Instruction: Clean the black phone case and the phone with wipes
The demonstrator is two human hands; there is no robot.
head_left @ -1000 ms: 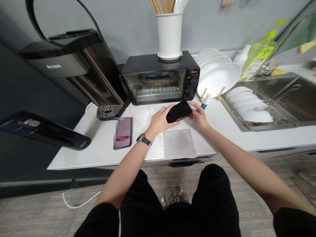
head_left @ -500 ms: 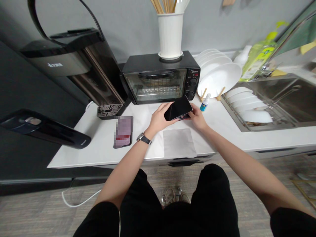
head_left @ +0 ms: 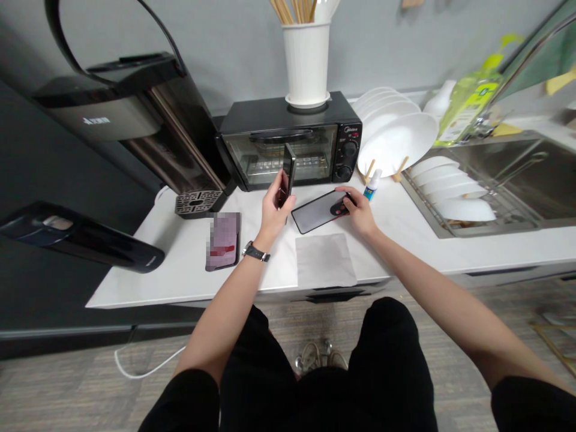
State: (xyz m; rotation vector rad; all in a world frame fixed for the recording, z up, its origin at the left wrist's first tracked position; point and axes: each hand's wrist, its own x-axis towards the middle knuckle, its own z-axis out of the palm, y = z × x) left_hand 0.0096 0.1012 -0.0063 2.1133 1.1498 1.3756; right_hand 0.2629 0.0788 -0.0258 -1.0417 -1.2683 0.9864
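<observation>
Black smartphone (head_left: 288, 171) held upright in the left grip (head_left: 273, 213); smoky phone case (head_left: 315, 212) held low under the right grip (head_left: 359, 215).

Left grip firmly closed around the phone's lower half, thumb and fingers along its sides, screen edge-on to the view, and the upper end seen against the glass door of a black Midea toaster oven (head_left: 279, 114). Right grip only partly closed, thumb and fingers curled over the case's right end, the case lying diagonally on the white counter (head_left: 180, 282). Folded grey cloth (head_left: 324, 261) just in front of the case; pixelated phone (head_left: 222, 241) flat on the counter, left of the left wrist; small spray bottle (head_left: 371, 186) just beyond the right grip. White bowls (head_left: 463, 210) racked in a steel sink (head_left: 495, 231), well off to the right.
</observation>
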